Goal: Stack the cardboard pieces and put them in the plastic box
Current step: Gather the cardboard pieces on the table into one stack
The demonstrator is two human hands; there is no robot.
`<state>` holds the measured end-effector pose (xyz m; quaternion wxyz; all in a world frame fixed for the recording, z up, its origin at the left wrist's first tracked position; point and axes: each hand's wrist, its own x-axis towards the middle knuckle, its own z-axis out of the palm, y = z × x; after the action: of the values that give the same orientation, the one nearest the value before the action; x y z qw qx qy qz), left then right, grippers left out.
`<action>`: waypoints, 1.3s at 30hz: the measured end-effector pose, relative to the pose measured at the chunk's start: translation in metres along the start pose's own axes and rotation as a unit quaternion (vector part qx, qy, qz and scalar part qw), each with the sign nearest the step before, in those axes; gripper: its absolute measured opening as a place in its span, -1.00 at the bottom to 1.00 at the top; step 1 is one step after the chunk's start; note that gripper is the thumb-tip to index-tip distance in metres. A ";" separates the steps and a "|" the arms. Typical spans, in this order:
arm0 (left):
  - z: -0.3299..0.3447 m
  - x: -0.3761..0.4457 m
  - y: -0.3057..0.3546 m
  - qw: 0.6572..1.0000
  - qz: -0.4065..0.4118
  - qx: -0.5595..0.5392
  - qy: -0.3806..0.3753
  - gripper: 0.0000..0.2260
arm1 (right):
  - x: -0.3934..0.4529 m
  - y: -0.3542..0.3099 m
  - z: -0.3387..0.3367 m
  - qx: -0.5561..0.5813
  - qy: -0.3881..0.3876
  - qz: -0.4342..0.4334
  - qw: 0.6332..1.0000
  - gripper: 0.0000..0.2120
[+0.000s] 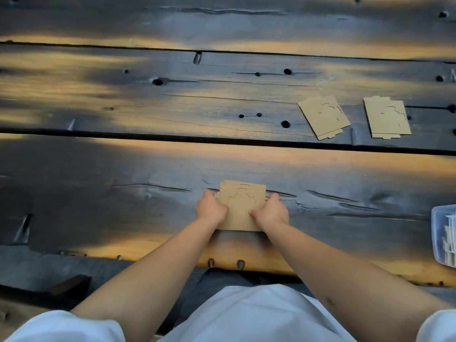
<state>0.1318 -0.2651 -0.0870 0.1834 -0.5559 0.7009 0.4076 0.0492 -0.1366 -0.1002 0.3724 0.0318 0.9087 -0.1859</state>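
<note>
A small stack of brown cardboard pieces (240, 206) with curved cut lines lies flat on the dark wooden table, near its front edge. My left hand (211, 209) presses against the stack's left side and my right hand (270, 213) against its right side, fingers curled over the edges. Two more cardboard stacks lie farther back on the right: one (323, 116) turned at an angle, the other (387, 117) beside it. The clear plastic box (438, 233) sits at the right edge of the view, partly cut off, with several pale pieces inside.
The table (148, 169) is made of wide dark planks with deep gaps between them, knots and drilled holes. Its front edge runs just below my hands. A dark block (71, 285) sits low on the left, beyond the table edge.
</note>
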 end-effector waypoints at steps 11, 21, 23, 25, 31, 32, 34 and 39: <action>0.005 -0.003 0.002 0.999 0.035 0.009 -0.031 -0.76 | -0.002 0.013 -0.013 0.030 -0.027 -0.036 0.999 -0.47; 0.029 -0.025 0.026 0.980 0.185 0.020 -0.075 -0.68 | -0.009 0.054 -0.052 0.017 0.015 -0.123 0.992 -0.70; 0.035 -0.030 0.033 0.977 0.201 0.007 -0.071 -0.71 | -0.008 0.058 -0.064 0.017 0.027 -0.129 0.991 -0.72; 0.043 -0.037 0.041 0.973 0.221 -0.001 -0.061 -0.72 | -0.006 0.063 -0.077 0.028 0.041 -0.142 0.989 -0.73; 0.062 -0.045 0.076 0.967 0.249 0.003 -0.046 -0.71 | 0.002 0.074 -0.114 0.060 0.064 -0.156 0.984 -0.66; 0.065 -0.046 0.085 0.966 0.252 0.005 -0.050 -0.71 | 0.004 0.076 -0.122 0.066 0.070 -0.153 0.984 -0.61; 0.071 -0.046 0.104 0.966 0.252 0.000 -0.059 -0.70 | 0.012 0.079 -0.138 0.077 0.079 -0.150 0.983 -0.55; 0.089 -0.046 0.148 0.965 0.254 -0.029 -0.062 -0.64 | 0.040 0.083 -0.179 0.121 0.082 -0.122 0.982 -0.43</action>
<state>-0.0087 -0.1603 -0.0532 0.1004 -0.3384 0.7943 0.4944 -0.0823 0.0016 -0.0364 0.2643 -0.0194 0.9042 -0.3350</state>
